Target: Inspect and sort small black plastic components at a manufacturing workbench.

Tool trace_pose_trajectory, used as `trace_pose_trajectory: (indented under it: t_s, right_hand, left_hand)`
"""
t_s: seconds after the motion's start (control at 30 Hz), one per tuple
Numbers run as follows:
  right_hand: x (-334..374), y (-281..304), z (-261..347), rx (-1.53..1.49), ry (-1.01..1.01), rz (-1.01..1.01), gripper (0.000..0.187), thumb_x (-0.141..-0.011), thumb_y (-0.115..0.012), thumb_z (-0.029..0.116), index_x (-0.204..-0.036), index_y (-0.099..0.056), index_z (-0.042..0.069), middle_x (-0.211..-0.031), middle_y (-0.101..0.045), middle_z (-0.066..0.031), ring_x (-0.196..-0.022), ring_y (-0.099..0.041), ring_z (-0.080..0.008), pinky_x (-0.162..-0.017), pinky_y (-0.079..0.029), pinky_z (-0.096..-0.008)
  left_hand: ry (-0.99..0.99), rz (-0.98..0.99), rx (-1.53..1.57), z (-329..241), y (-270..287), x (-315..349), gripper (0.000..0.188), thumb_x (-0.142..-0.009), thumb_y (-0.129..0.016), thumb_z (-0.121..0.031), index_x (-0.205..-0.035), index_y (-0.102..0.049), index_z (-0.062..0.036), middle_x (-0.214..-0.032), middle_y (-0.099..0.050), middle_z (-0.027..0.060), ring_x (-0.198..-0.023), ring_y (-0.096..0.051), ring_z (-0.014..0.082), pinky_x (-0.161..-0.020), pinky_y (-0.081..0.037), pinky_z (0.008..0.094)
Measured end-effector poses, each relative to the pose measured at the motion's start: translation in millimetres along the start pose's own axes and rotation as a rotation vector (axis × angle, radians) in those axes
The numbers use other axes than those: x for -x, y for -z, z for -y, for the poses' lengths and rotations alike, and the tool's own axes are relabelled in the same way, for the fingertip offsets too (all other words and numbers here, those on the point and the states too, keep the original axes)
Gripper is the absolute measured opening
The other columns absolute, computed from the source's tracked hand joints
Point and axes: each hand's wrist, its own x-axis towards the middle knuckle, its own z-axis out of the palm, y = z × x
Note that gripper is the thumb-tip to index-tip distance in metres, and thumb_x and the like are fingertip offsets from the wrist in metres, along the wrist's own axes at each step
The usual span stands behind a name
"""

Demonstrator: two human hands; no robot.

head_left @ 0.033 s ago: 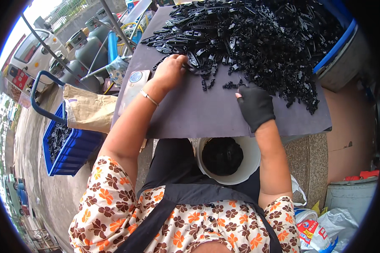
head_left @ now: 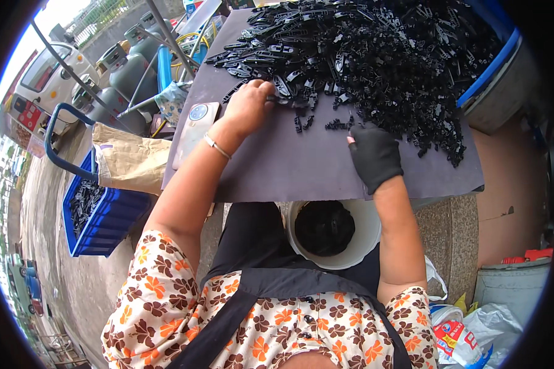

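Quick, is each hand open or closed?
Left hand: closed, apparently pinching a black part.
Right hand: gloved, fingers curled; its grip can't be told.

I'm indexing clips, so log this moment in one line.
left hand: at black parts | gloved right hand: near loose pieces | phone: on table

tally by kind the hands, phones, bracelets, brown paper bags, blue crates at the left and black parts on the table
Hands: 2, bare left hand and gloved right hand
Phone: 1
Bracelet: 1
Brown paper bag: 1
Blue crate: 1
Total: 6, leaving out the black parts, too many and too overlapped to count
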Motion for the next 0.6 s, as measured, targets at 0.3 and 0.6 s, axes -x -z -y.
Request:
trace_pose_trajectory:
  t_s: [0.3, 0.6]
  right_hand:
    - [15.3, 10.0, -8.1, -0.076, -0.302, -0.049, 0.016, -0.078, -0.064, 0.018, -0.079, -0.056, 0.005, -0.08, -0.06, -0.0157, -0.074, -0.059, -0.0348, -0.062, -0.046, -0.0431]
    - [20.8, 10.1, -13.4, -0.087, -0.212, -0.078, 0.015, -0.078, -0.064, 0.016, -0.086, -0.058, 0.006, -0.083, -0.059, -0.015, -0.076, -0.058, -0.0353, -0.062, -0.045, -0.042]
  left_hand:
    - [-0.004, -0.164, 0.612, -58.7, -9.7, 59.5, 0.025, -0.082, -0.063, 0.0, -0.106, -0.057, -0.0031, -0.089, -0.057, 0.0022, -0.069, -0.058, 0.0108, -0.06, -0.048, 0.0235]
    - [0.374, 0.14, 1.236, -90.2, -4.3, 66.8, 0.025, -0.085, -0.059, 0.002, -0.11, -0.056, -0.0007, -0.086, -0.062, 0.0029, -0.075, -0.06, 0.0076, -0.066, -0.051, 0.0198]
